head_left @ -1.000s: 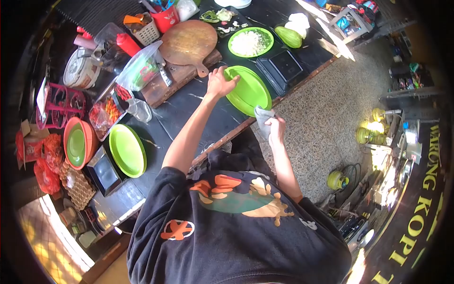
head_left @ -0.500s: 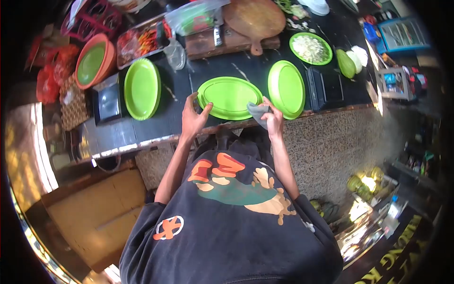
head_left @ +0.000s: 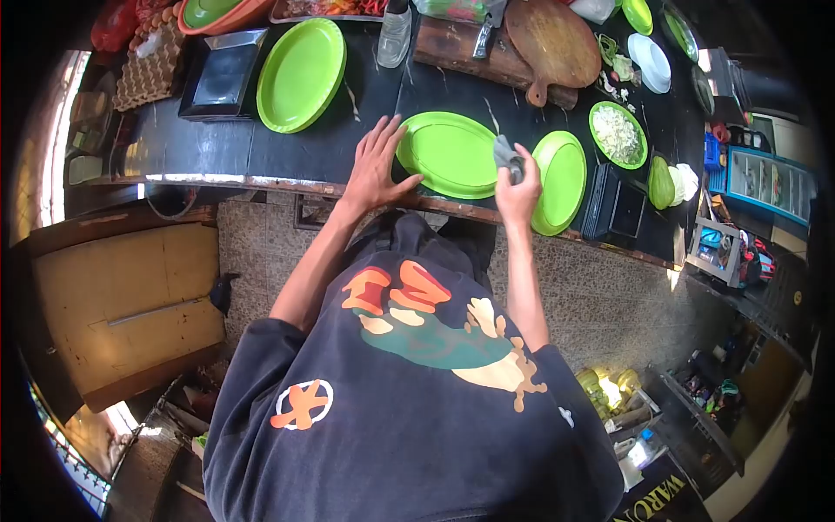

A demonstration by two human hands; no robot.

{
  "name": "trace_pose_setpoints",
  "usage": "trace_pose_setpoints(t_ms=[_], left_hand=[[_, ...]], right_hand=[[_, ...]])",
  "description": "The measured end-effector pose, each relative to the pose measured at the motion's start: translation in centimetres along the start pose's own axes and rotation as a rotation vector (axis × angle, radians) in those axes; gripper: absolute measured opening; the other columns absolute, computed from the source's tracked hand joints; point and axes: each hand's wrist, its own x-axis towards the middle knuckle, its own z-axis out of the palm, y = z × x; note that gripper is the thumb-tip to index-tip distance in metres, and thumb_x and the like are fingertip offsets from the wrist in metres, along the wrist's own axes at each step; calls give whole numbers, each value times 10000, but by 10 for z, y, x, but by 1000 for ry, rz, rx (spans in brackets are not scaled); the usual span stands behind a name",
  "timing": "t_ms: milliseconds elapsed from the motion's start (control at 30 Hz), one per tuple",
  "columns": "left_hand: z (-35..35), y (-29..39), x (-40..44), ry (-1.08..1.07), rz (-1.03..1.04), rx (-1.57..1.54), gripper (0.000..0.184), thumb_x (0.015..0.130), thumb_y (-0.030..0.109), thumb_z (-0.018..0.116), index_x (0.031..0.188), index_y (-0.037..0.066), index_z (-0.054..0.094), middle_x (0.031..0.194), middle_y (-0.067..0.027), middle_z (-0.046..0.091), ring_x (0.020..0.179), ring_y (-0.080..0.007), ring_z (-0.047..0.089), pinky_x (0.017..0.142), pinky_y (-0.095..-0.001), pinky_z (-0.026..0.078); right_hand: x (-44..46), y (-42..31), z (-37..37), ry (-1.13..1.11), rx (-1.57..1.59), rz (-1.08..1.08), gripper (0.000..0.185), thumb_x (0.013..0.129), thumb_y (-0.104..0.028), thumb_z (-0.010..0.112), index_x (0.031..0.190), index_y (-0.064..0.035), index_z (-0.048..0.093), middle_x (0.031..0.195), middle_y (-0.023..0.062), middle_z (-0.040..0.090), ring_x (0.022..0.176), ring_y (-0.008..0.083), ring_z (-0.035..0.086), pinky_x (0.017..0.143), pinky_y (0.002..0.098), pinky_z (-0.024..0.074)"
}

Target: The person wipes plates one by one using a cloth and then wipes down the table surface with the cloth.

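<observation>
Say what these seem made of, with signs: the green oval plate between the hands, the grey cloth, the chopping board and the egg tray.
Green oval plate: probably plastic, slightly glossy; bright colour, moulded ridge.
Grey cloth: fabric, matte; it bunches in the right hand, fibre unclear.
Chopping board: apparently wood, dull; mottled brown surface.
Egg tray: perhaps moulded pulp, matte; brownish, bumpy.

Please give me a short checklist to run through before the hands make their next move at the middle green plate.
1. Grey cloth gripped in the right hand: ok.
2. Left hand at the left end of the middle green plate: ok, fingers spread.
3. Middle green plate dry all over: cannot tell.
4. Right hand clear of the right-hand green plate: cannot tell, they overlap in view.
5. Chopped food away from both hands: ok.
</observation>
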Motion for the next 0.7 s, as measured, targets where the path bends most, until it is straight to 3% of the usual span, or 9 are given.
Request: trace_pose_setpoints(t_ms=[67, 233, 300, 367, 533, 700], left_hand=[[4, -7, 8, -21, 66, 19, 1058, 824, 544, 848, 1639, 45, 395, 1728, -168, 361, 1638, -357, 251, 1304, -540, 228], [12, -14, 7, -86, 92, 63, 1107, 809, 624, 833, 1647, 52, 390, 1720, -142, 388, 1637, -341, 259, 1316, -550, 175], [13, -14, 10, -84, 100, 78, 1126, 801, 647, 829, 1650, 54, 387, 1718, -138, 393, 1639, -336, 258, 1318, -551, 162], [13, -13, 9, -78, 90, 99, 1137, 796, 659, 828, 1651, 55, 386, 1723, -136, 387, 1639, -324, 260, 1319, -549, 156], [15, -13, 6, -81, 97, 138, 1142, 812, 685, 789, 1655, 46, 361, 1710, -153, 393, 1639, -343, 244, 1320, -558, 155], [14, -13, 6, -112, 130, 199, 1177, 821, 778, 704, 1654, 30, 343, 1703, -170, 386, 1647, -350, 210, 1324, -563, 127]], right_hand=[[-8, -6, 13, -41, -196, -174, 550, 808, -84, 763, 1346, -17, 673, 1222, 188, 660, 1148, 382, 609, 1027, 488, 498], [-6, -12, 19, -66, -303, -169, 630, 744, -77, 852, 1350, -21, 690, 1234, 171, 650, 1169, 365, 586, 1049, 477, 485], [3, -18, 22, -120, -209, -181, 523, 771, -16, 793, 1291, -29, 735, 1220, 147, 668, 1138, 359, 606, 1035, 454, 498], [6, -26, 37, -143, -184, -215, 520, 750, 41, 737, 1268, -13, 743, 1205, 144, 675, 1132, 360, 608, 1037, 439, 501], [-1, -50, 65, -461, -11, -381, 589, 711, 90, 680, 1281, -43, 745, 1247, 134, 668, 1185, 372, 584, 1062, 464, 495], [-12, -41, 31, -647, 106, -287, 584, 710, 124, 637, 1247, -68, 767, 1188, 147, 673, 1154, 371, 610, 1050, 433, 500]])
